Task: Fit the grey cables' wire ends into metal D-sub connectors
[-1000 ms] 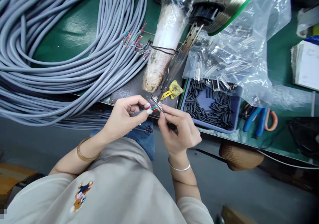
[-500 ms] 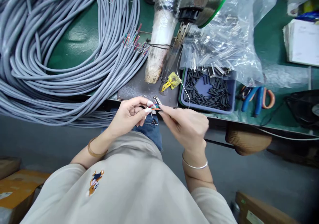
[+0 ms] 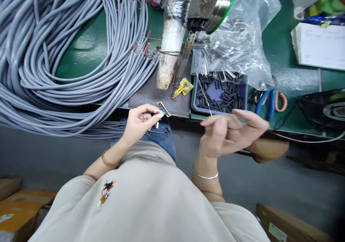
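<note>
A heap of grey cables (image 3: 88, 84) fills the upper left — a clear bag (image 3: 242, 30) sprawls at upper right. Right of centre, the right hand (image 3: 228, 132), half curled; near the middle, the left hand (image 3: 140, 121), thumb and finger pinching a small plug (image 3: 164, 108) by its coloured wires (image 3: 161, 111). A thin wire (image 3: 205, 96) at the right fingertips — pinched or not, too blurred to tell.

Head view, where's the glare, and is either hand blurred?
Head view: glare streaks the plastic bag and whitens a patch of the green table; also in the head view, the right hand looks blurred, the left hand crisper.
</note>
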Motion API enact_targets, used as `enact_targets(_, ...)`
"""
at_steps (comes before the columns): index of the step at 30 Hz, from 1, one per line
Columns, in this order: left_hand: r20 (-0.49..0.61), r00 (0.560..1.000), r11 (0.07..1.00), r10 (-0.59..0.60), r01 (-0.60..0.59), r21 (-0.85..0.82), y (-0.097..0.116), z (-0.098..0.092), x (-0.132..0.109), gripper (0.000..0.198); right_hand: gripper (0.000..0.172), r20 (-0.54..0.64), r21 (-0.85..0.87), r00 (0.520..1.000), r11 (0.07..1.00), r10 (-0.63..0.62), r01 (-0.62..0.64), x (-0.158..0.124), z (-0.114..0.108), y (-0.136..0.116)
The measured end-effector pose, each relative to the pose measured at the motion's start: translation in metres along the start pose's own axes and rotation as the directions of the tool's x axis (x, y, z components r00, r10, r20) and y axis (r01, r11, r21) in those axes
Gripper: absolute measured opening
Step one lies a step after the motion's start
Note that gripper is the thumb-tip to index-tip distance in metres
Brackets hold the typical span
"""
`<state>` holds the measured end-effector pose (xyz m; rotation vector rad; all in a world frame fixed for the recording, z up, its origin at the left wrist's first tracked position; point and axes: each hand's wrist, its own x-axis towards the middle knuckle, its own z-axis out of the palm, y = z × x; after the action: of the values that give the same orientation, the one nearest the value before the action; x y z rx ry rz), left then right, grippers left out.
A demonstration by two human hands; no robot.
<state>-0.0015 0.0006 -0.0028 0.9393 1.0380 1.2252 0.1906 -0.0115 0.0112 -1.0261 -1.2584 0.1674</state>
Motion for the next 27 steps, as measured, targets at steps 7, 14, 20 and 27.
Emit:
enact_targets(7, 0.029, 0.999, 0.999, -0.032, 0.033, -0.023, 0.002, 0.005, 0.005, 0.033, 0.009, 0.375, -0.158, 0.922, 0.987, 0.097, -0.039, -0.025, 0.014, 0.005)
enact_targets(14, -0.013, 0.987, 0.941, 0.157, -0.146, 0.305, -0.001, 0.013, 0.01, 0.014, 0.013, 0.339, -0.163, 0.939, 0.987, 0.05, 0.006, -0.022, 0.029, 0.009)
enact_targets(20, -0.012, 0.96, 0.864, 0.281, -0.247, 0.439, 0.001, 0.015, 0.018, 0.009, 0.016, 0.337, -0.147, 0.941, 0.986, -0.022, 0.075, -0.014, 0.034, 0.013)
enact_targets(27, 0.005, 0.944, 0.816, 0.329, -0.287, 0.502, 0.006, 0.017, 0.018, 0.005, 0.016, 0.349, -0.137, 0.936, 0.987, -0.035, 0.088, -0.01, 0.035, 0.014)
